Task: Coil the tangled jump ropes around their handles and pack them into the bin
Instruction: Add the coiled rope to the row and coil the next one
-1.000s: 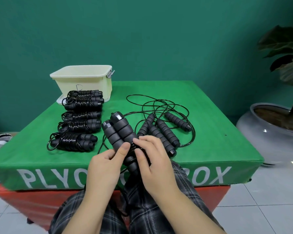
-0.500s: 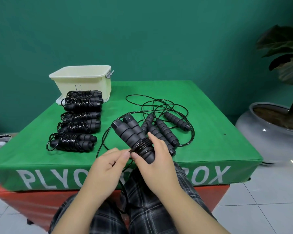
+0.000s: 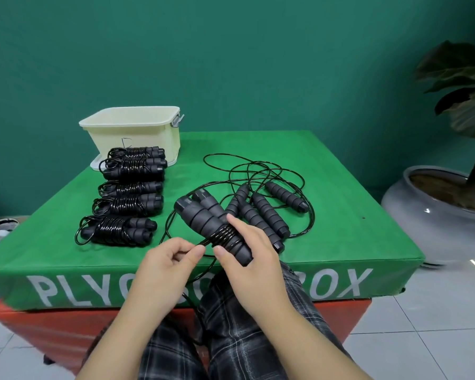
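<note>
Green cloth covered the desk (image 3: 340,187), printed with white letters along its front face, and the cream bin (image 3: 133,138) stood at its far left corner; everything else is placed from that bin. Directly in front of the bin lay a column of coiled jump ropes (image 3: 129,196), each with black cord wound round a pair of paired handles, the farthest bundle touching the bin's front wall and the nearest one lying toward the desk's front edge. To the right of the bin, well apart from it, a tangle of loose ropes (image 3: 261,198) sprawled, its black cord looping round several foam handles lying side by side.

Nearer the person than the bin, between the column and the tangle, the right hand (image 3: 254,259) curled its fingers round a pair of black handles (image 3: 211,220), thumb on one side, forefinger laid over several turns of cord already wound there; this grip was wrapped tight on the pair. The handles tilted up, their capped ends pointing back toward the bin. Just beside them, the left hand (image 3: 162,267) pinched the free cord (image 3: 176,215) between thumb and fingertips. That cord swept out in an arc over the desk. Plaid trousers (image 3: 231,338) showed below both hands.
</note>
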